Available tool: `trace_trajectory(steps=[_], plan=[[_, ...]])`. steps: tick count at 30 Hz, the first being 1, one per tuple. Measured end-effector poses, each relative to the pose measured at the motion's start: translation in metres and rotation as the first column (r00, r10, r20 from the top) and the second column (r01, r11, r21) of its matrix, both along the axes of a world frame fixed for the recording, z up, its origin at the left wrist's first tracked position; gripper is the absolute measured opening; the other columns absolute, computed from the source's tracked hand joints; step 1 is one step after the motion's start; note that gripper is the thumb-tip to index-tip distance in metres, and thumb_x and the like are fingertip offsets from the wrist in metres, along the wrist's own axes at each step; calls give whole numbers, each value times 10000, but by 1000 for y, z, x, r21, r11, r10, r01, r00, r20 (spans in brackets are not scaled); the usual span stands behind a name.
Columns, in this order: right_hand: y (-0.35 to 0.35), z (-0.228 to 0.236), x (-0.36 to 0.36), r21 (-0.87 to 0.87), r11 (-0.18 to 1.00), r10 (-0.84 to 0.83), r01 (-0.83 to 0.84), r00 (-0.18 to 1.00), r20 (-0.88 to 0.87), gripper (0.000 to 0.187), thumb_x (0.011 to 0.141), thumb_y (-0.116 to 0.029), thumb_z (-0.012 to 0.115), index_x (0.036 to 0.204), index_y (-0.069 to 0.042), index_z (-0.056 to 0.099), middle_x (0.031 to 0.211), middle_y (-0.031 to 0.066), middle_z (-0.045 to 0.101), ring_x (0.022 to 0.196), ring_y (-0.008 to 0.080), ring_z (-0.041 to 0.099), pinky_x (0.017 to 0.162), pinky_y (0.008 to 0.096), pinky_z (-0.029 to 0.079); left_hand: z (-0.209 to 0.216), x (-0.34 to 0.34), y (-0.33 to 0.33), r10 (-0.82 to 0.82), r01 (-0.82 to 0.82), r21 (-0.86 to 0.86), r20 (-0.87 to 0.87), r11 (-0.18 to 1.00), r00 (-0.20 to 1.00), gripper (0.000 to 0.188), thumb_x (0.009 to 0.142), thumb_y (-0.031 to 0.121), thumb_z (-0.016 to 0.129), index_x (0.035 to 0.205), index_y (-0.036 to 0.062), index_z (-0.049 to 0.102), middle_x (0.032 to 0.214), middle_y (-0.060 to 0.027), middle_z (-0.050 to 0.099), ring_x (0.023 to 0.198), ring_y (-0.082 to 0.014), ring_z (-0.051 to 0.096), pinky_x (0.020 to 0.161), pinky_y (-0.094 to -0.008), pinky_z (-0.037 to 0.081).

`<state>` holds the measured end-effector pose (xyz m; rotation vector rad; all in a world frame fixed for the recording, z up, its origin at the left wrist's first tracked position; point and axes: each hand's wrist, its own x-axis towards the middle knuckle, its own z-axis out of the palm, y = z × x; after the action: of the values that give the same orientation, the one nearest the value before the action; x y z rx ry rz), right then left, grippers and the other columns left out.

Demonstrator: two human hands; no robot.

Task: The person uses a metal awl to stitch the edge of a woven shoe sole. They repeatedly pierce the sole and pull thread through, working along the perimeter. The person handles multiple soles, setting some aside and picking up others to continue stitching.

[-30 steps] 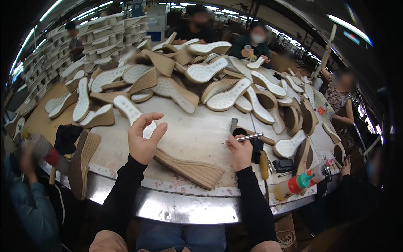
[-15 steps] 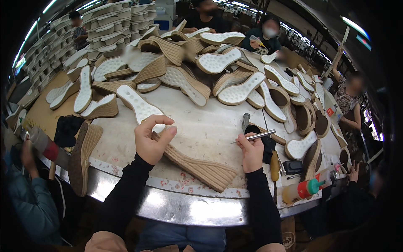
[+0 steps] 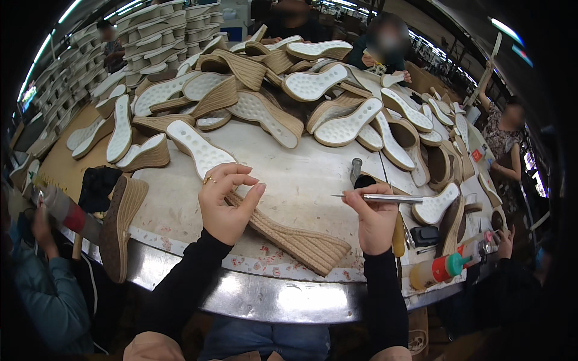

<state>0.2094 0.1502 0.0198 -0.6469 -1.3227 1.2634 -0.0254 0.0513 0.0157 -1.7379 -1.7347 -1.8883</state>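
A rope-sided wedge sole [image 3: 295, 237] lies slantwise before me, its thick heel toward the lower right. My left hand [image 3: 227, 200] curls around its narrow end, thumb and fingers on either side; part of the grip is hidden. Between the fingers of my right hand [image 3: 376, 222] is a slim silver pen-like tool [image 3: 394, 198], its thin point facing left toward the wedge sole. Just beyond my left fingers lies a white-topped wedge sole [image 3: 201, 149]. A hammer [image 3: 356, 171] lies beyond my right hand, its handle partly hidden.
Many wedge soles [image 3: 265, 117] are heaped across the table's far side. Another brown wedge [image 3: 120, 222] stands at the left edge. To the right are a small black box [image 3: 424, 236] and a green-capped bottle [image 3: 442, 269]. Co-workers sit around the table [image 3: 289, 295].
My right hand has moved slightly right and turned, so more of the pen-like tool shows. My left hand and the wedge sole have shifted a little to the right.
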Motion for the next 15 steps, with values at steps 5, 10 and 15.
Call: trace_trajectory(steps=[5, 10, 15], plan=[[-43, 16, -16, 107, 953, 270, -285, 954, 133, 291, 746, 63, 707, 823, -36, 445, 761, 135, 642, 843, 228, 653, 837, 391, 517, 7, 18, -7, -23, 13, -83, -122, 996, 992, 132, 669, 94, 712, 789, 60, 669, 1063, -107, 630, 1109, -319, 509, 948, -403, 394], [-52, 10, -24, 37, 948, 297, -316, 919, 258, 260, 770, 44, 706, 806, -29, 459, 789, 129, 655, 873, 214, 663, 811, 329, 525, 10, 23, -21, -92, 11, -279, -277, 960, 956, 198, 592, 208, 737, 767, 131, 685, 1235, -113, 559, 1281, -398, 330, 1044, -598, 153], [-51, 5, -21, 19, 954, 286, -299, 930, 232, 210, 773, 3, 705, 788, -1, 495, 812, 142, 673, 800, 147, 658, 707, 250, 527, 22, 30, -27, -162, 5, -381, -382, 925, 910, 233, 563, 288, 752, 740, 155, 680, 1328, -128, 468, 1349, -426, 209, 996, -723, 21]])
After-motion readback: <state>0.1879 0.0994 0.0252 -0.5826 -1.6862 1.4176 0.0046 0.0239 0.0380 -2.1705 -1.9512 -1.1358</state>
